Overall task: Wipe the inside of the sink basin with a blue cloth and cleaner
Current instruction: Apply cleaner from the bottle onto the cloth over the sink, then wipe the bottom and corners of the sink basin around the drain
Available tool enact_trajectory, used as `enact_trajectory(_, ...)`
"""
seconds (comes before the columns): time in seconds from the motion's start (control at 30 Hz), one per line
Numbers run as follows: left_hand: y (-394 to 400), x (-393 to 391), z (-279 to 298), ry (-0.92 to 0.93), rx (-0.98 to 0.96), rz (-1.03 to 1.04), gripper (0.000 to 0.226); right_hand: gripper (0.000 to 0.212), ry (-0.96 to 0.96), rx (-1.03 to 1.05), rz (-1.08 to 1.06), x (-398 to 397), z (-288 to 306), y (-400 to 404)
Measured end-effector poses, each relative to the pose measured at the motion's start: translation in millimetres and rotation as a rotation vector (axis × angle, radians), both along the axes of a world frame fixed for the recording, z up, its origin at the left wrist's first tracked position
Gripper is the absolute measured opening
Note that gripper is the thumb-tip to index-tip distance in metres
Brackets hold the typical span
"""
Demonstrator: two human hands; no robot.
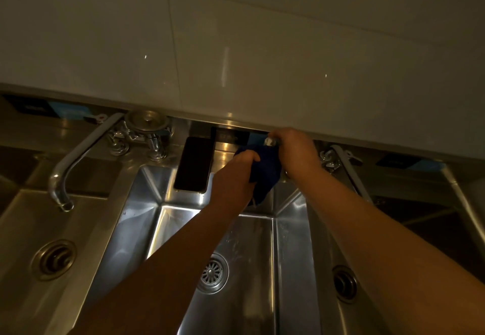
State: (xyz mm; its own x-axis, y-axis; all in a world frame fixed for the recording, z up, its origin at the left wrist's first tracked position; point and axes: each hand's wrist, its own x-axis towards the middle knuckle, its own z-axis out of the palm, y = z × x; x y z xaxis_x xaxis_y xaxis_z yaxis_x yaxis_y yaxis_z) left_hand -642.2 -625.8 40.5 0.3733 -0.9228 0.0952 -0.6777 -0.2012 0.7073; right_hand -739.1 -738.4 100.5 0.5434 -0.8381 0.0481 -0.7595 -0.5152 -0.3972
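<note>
Blue cloth (265, 172) hangs bunched above the back edge of the middle sink basin (252, 242), and we grip its upper part in our left hand (237, 174). Our right hand (295, 151) curls around a small white-tipped object (269, 141) just above the cloth; what it is we cannot tell. A dark phone (194, 164) lies on the ledge beside the faucet (76, 161).

Three basins (236, 229), three drains (213, 273), two faucets (78, 156), one phone (194, 164)
</note>
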Motion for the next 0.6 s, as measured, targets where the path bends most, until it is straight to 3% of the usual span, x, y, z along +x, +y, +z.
enact_trajectory(0.17, 10.2, -1.2, 9.8, -0.038, 0.012, 0.017, 0.039, 0.031, -0.223, -0.053, -0.003, -3.8, 2.9, 19.5)
enact_trajectory(0.3, 31.8, -0.1, -1.4, -0.033, 0.045, 0.056, 0.034, 0.027, -0.45, 0.076, 0.023, -17.7, -22.2, 71.0)
enact_trajectory(0.47, 88.8, -5.0, -33.9, 0.149, 0.084, 0.058, 0.025, 0.031, -0.491, 0.196, 0.081, -27.0, -74.9, 134.5)
enact_trajectory(0.6, 128.5, 7.3, -56.5, -0.027, 0.177, 0.067, 0.042, 0.041, -0.449, 0.315, 0.113, -12.2, -106.3, 163.6)
